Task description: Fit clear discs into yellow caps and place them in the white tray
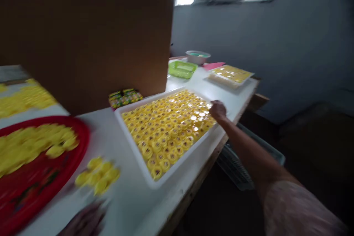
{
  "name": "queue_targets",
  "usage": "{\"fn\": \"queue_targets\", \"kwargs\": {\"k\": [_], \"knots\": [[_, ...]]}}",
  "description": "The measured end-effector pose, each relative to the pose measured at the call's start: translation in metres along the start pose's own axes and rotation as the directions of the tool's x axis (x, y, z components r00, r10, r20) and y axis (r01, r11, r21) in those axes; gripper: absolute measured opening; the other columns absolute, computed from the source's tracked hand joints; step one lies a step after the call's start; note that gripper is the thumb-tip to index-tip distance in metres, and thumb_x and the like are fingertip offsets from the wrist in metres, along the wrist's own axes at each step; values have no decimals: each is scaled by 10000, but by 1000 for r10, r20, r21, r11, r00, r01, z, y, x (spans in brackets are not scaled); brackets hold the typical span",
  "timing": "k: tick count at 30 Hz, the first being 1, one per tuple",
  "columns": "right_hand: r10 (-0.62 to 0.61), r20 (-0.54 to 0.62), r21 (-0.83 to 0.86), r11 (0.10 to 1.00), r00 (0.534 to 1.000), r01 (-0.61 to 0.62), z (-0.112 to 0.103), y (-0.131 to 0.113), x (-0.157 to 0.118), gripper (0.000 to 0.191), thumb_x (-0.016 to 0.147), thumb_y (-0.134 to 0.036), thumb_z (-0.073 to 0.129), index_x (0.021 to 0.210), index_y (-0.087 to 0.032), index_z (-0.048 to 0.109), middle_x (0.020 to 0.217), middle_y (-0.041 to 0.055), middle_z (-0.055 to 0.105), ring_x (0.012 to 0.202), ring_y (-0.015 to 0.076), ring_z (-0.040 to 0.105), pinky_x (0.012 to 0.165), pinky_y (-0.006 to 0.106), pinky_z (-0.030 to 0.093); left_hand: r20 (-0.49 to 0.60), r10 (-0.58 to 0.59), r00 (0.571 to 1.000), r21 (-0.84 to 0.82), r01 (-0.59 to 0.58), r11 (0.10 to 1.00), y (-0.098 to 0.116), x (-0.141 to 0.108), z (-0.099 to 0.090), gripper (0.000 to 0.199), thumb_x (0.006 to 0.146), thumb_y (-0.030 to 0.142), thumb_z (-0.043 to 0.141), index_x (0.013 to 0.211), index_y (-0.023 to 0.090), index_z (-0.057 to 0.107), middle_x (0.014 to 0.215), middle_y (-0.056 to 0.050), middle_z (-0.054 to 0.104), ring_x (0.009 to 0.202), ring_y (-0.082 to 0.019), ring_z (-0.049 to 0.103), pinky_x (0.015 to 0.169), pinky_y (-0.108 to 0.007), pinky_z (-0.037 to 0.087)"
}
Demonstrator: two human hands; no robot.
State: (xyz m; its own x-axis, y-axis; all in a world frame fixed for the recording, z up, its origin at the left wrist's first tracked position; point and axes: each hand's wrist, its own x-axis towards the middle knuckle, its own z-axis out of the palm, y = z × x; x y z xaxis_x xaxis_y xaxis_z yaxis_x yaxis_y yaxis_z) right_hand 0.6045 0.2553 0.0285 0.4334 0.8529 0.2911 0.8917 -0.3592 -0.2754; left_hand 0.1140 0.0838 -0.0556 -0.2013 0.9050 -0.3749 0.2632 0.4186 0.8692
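Right at the far right edge of the white tray (146,172), the right hand (218,110) has its fingers curled in, with the arm reaching across from the lower right; whether its grip is clamped on the rim, I cannot tell. The left hand (84,219) is a dark blur at the bottom, cut off by the lower border and nearest to a small heap of yellow pieces (97,175) on the bench (121,202); the state of its grip cannot be told either.

The white tray lies flat on the bench, packed with small round yellow cups (166,129) that have dark marks on their tops, some of them glinting. To its left, well apart from it, sits a red tray (83,136) with a layer of yellow discs (35,142) on it; the small heap lies between the two trays. Just beside the white tray's far left side are some small colourful packets (125,98), near the foot of a large brown panel (110,37). Farther along the bench stand a green basket (182,70), a pale bowl (198,57), a pink item (214,66) and another filled tray (232,75). Below the bench's right edge is a grey-green crate (238,169).
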Motion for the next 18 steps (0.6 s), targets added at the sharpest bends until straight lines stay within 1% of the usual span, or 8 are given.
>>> {"fn": "queue_targets", "kwargs": {"k": [3, 5, 7, 9, 11, 12, 15, 18], "knots": [[-210, -69, 105, 971, 975, 216, -1, -45, -53, 368, 833, -129, 456, 1186, -85, 553, 1225, 184, 523, 1088, 251, 505, 934, 392, 392, 11, -141, 990, -149, 141, 979, -13, -27, -12, 507, 589, 494, 720, 991, 196, 634, 925, -79, 704, 836, -227, 666, 703, -323, 559], [-501, -156, 308, 794, 851, 524, -1, -82, -109, 328, 834, -196, 516, 1151, -146, 583, 1149, 125, 579, 945, 208, 580, 875, 351, 446, 57, -102, 993, -209, 112, 971, -14, -33, -17, 499, 648, 457, 706, 1039, 162, 611, 860, -64, 687, 700, -155, 637, 636, -265, 526], [-757, -103, 540, 503, 646, 675, -5, -117, -177, 269, 836, -189, 530, 1093, -206, 611, 1048, 74, 630, 865, 169, 605, 787, 294, 489, 88, -60, 994, -221, 79, 972, -13, -32, -19, 458, 673, 420, 698, 1028, 143, 613, 797, -40, 665, 638, -115, 596, 607, -232, 492], [-933, 41, 708, 280, 358, 648, -9, -147, -242, 271, 841, -139, 506, 1076, -215, 618, 991, 67, 646, 868, 163, 605, 747, 269, 502, 97, -38, 995, -206, 58, 977, -11, -32, -20, 423, 673, 398, 698, 990, 130, 620, 761, -30, 648, 616, -108, 578, 588, -225, 474], [-984, 131, 787, 176, 119, 591, -8, -168, -290, 315, 808, -71, 507, 1079, -188, 615, 987, 74, 646, 911, 170, 594, 799, 277, 489, 106, -21, 994, -162, 38, 986, -10, -35, -22, 399, 682, 387, 684, 976, 125, 622, 765, -33, 645, 618, -115, 575, 588, -237, 476], [-986, 159, 806, 153, 40, 571, -5, -175, -306, 335, 785, -42, 517, 1077, -173, 615, 993, 76, 645, 934, 173, 586, 836, 284, 475, 111, -6, 994, -132, 21, 991, -11, -38, -23, 387, 692, 380, 672, 979, 126, 624, 777, -37, 647, 630, -123, 579, 597, -247, 483], [-980, 194, 823, 138, -44, 551, 6, -184, -327, 319, 750, -10, 538, 1018, -154, 632, 971, 69, 644, 957, 175, 571, 887, 292, 441, 134, 80, 988, -30, -77, 997, -18, -47, -27, 331, 724, 344, 633, 990, 148, 639, 824, -48, 664, 723, -157, 606, 657, -273, 501], [-972, 233, 810, 186, -14, 556, 16, -186, -326, 208, 799, -46, 520, 909, -157, 656, 885, 62, 640, 885, 164, 579, 824, 278, 452, 187, 183, 965, 54, -196, 979, -24, -54, -30, 275, 754, 308, 589, 986, 178, 657, 856, -48, 686, 808, -183, 627, 718, -285, 500]]}}
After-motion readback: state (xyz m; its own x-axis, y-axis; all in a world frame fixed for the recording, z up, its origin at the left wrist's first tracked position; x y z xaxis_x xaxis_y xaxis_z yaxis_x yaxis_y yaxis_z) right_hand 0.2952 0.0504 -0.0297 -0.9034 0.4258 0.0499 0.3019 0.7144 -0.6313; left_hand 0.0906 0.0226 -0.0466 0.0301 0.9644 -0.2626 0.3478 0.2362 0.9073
